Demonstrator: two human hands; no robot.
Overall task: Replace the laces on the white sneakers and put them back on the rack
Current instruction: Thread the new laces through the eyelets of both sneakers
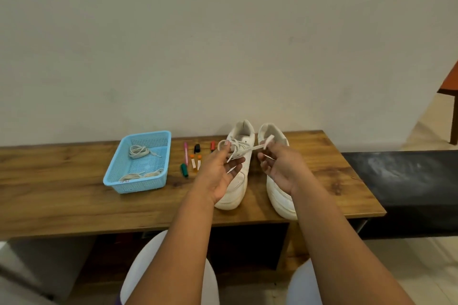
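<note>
Tying the new lace on the left white sneaker, both hands pulling it tight.

On the tabletop [74, 195] the sneakers [238, 168] stand side by side with heels to the wall; the left hand [220, 171] pinches a loop of the lace [247, 150], and the right hand [280, 168] pinches the lace's free end, probably to close the knot. Other laces wait in the blue basket [138, 163].

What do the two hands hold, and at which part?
Both hold one white lace: left hand near the left sneaker, right hand near its free end.
</note>
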